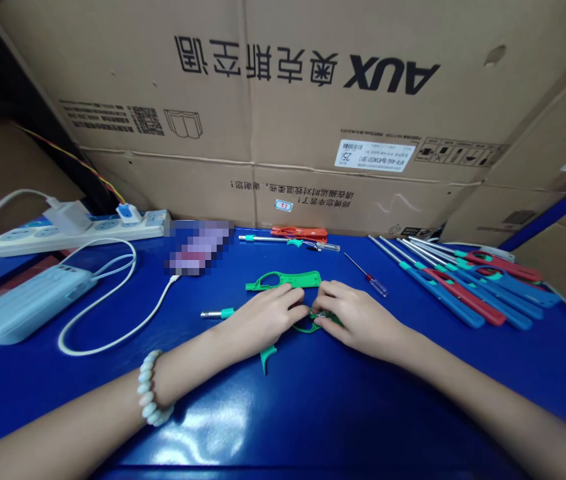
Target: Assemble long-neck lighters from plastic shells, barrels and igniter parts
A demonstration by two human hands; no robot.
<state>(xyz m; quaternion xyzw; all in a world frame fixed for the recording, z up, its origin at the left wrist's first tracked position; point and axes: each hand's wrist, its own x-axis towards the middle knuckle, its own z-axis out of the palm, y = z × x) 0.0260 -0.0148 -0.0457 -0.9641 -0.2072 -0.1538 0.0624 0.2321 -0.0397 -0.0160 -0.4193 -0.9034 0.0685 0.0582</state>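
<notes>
Both hands meet over a green lighter shell half (pixel 305 327), mostly covered by fingers. My left hand (pixel 275 312) is closed, its fingertips at the shell's left part. Closed as well, my right hand (pixel 355 312) pinches at the shell's right part; a small piece between the fingertips cannot be made out. Just beyond the fingers lies another green lighter shell half (pixel 287 281). A metal lighter tube with a teal collar (pixel 217 313) sticks out left of my left hand. Under that wrist rests a teal trigger (pixel 267 357).
A screwdriver (pixel 373 285) lies right of the hands. Farther back are orange-red lighter shells (pixel 303 233) and another lighter tube (pixel 267 239). Several assembled lighters (pixel 463 287) fan out at right. Leftward are a phone (pixel 200 248), white cable (pixel 97 353), power bank (pixel 33 303) and power strip (pixel 97 230).
</notes>
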